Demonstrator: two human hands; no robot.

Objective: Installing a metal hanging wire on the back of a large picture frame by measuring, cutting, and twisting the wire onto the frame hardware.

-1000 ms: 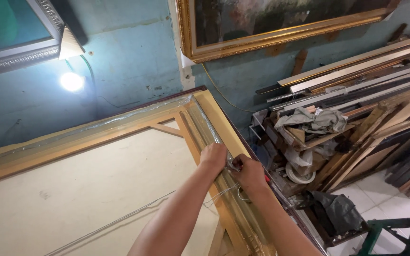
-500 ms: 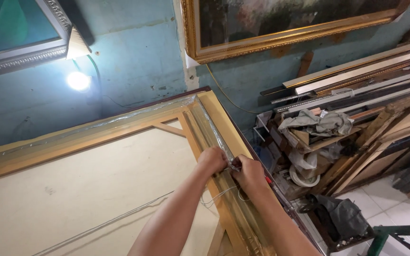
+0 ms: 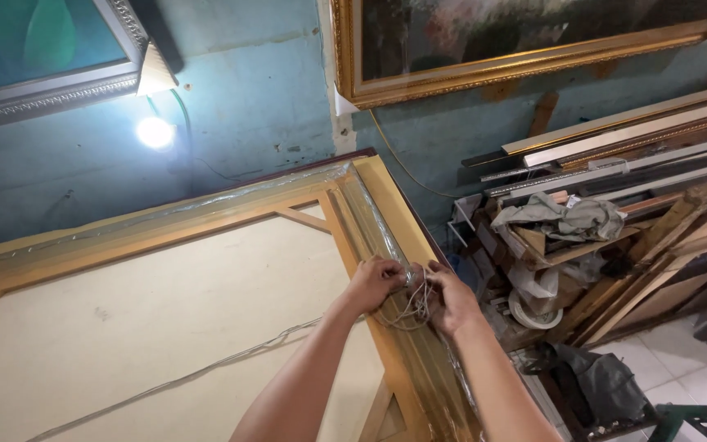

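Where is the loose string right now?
In the head view the string is bunched between the left hand and right hand, on the wooden frame's right rail.

Blue-green wall (image 3: pixel 255 90), paint scuffed; bare bulb (image 3: pixel 155 131) lit at left, under a silver-framed picture (image 3: pixel 38 61). Gold-framed painting (image 3: pixel 525 37) hangs at upper right. Right side: rack of stacked mouldings (image 3: pixel 632 135), grey rag (image 3: pixel 562 219) draped on it, white tiled floor (image 3: pixel 681 348) below.
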